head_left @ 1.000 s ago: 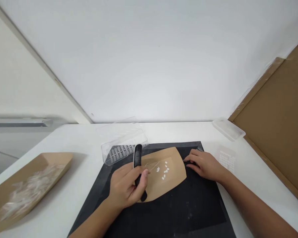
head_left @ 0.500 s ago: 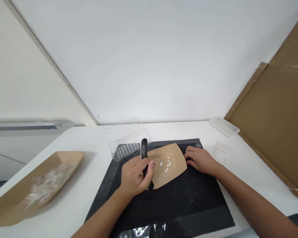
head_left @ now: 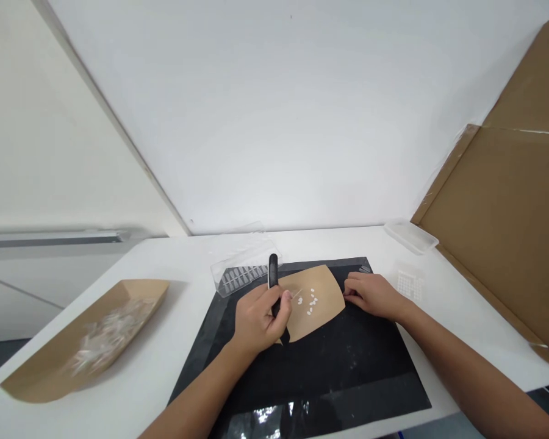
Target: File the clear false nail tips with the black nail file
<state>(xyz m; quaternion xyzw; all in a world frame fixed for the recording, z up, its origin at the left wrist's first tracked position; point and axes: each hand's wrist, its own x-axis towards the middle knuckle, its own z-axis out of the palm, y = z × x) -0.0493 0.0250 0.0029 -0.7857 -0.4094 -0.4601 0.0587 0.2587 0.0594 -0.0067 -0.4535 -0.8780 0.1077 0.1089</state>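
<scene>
My left hand (head_left: 258, 320) is shut around a black nail file (head_left: 273, 280), which stands nearly upright with its lower end hidden behind my fingers. That hand rests at the left edge of a shallow kraft paper tray (head_left: 322, 296). Several small white nail-shaped pieces (head_left: 310, 303) lie on the tray, with a thin clear sliver (head_left: 296, 296) just to their left. My right hand (head_left: 370, 296) lies flat on the black mat (head_left: 348, 372), its fingertips touching the tray's right edge and holding nothing.
A clear box of nail tips (head_left: 244, 274) stands behind the mat. A kraft tray (head_left: 137, 296) of clear pieces sits on the white table (head_left: 141, 366) to the left. A clear plastic tray (head_left: 410, 236), a small white sheet (head_left: 410, 285) and a cardboard panel (head_left: 498, 231) are at right.
The whole scene has slid right as my view turned left. My left hand and the file have moved up toward the tray's far side, and the file stands more upright. My right hand has barely shifted.
</scene>
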